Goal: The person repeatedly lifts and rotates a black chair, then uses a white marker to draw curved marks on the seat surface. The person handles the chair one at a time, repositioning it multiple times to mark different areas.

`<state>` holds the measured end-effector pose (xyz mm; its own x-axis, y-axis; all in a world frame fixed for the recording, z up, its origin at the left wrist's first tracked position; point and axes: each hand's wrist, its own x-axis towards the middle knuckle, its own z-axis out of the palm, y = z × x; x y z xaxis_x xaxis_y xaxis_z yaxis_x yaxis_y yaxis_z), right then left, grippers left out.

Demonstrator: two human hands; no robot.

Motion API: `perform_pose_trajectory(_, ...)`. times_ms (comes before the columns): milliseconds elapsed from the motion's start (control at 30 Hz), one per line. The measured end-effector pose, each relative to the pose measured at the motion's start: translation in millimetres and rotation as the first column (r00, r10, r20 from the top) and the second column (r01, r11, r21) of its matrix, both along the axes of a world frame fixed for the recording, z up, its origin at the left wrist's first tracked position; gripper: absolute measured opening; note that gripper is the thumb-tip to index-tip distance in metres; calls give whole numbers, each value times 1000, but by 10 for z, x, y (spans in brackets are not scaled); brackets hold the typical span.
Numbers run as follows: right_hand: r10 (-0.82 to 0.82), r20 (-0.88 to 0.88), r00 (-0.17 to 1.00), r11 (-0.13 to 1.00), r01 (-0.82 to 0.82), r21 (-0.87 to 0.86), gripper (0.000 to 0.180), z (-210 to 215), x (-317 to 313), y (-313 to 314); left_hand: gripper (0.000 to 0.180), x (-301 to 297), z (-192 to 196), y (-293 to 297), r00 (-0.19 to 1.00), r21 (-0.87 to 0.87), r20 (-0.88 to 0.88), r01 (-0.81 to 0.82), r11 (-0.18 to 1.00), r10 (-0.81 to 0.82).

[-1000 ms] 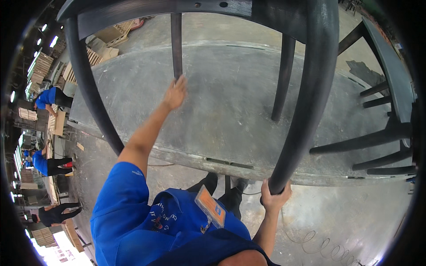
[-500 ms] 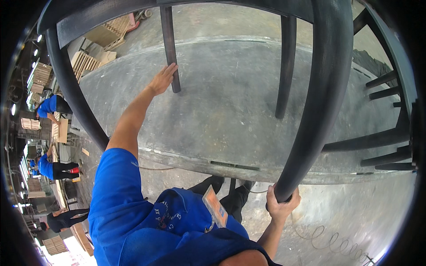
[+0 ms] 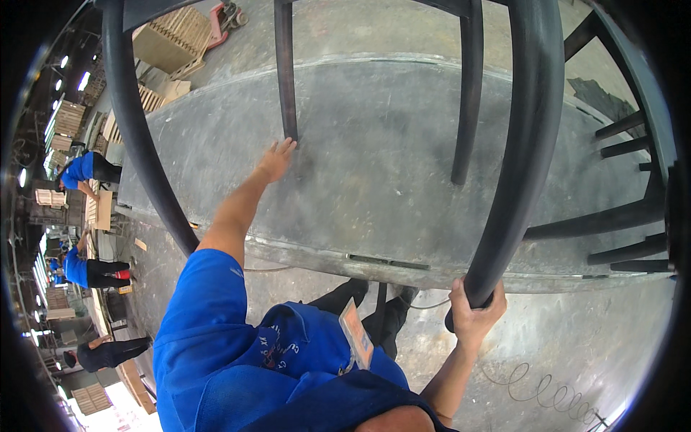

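A dark wooden chair frame hangs over a grey metal table. My right hand grips the end of the thick near leg at the table's front edge. My left hand reaches out with fingers spread, just under the tip of a thinner far leg, touching or nearly touching it. Another thin leg points down at the table's middle, and a long curved leg runs down the left side.
More dark chair rungs lie on the table's right. Stacks of pale wooden parts stand on the floor at upper left. Several people in blue shirts work along the left. A coiled hose lies on the floor at lower right.
The chair frame has shifted slightly right and nearer. My left hand slid from the far leg's side down to below its tip. My right hand keeps its grip on the thick leg.
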<state>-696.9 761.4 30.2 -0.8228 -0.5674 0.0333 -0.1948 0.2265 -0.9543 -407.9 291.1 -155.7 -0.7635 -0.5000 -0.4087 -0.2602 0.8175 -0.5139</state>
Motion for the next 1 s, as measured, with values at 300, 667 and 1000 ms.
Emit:
perform_pose_trajectory(300,-33,-58,998,999,34,20,30,18,-28,-96,24,-178,57,1985,464,383,-796,-110,917,388)
perform_pose_trajectory(667,23,-7,1000,998,-24,-65,23,8,59,-157,22,93,1600,1988,3,144,-990,-69,987,144)
perform_pose_trajectory(1000,9,-9,1000,999,-9,-35,26,171,40,-267,31,367,228,816,735,183,-618,-211,960,279)
